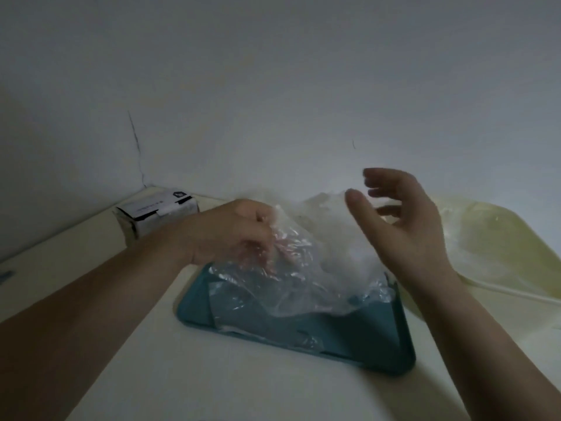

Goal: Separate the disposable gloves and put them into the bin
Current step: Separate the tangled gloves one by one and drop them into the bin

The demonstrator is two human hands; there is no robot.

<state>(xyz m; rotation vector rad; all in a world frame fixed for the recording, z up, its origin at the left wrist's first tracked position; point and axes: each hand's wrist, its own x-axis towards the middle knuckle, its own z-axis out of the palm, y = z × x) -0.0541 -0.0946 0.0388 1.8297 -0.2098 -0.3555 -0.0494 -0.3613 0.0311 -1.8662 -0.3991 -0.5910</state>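
Observation:
A crumpled bunch of clear disposable gloves (pixel 303 268) hangs over a teal bin (pixel 349 344) in the middle of the table. My left hand (pixel 230 235) grips the bunch at its upper left edge, fingers curled into the plastic. My right hand (pixel 397 220) hovers just right of the bunch with fingers spread and loosely bent, holding nothing. More clear plastic (pixel 328 214) piles up behind the bunch, blurred against the wall. The lower part of the bunch drapes into the bin.
A small white and black cardboard box (pixel 158 214) stands at the back left by the wall corner. A pale yellow plastic bag (pixel 498 244) lies at the right with a white cord (pixel 516 294) along it. The table (pixel 151 360) is cream.

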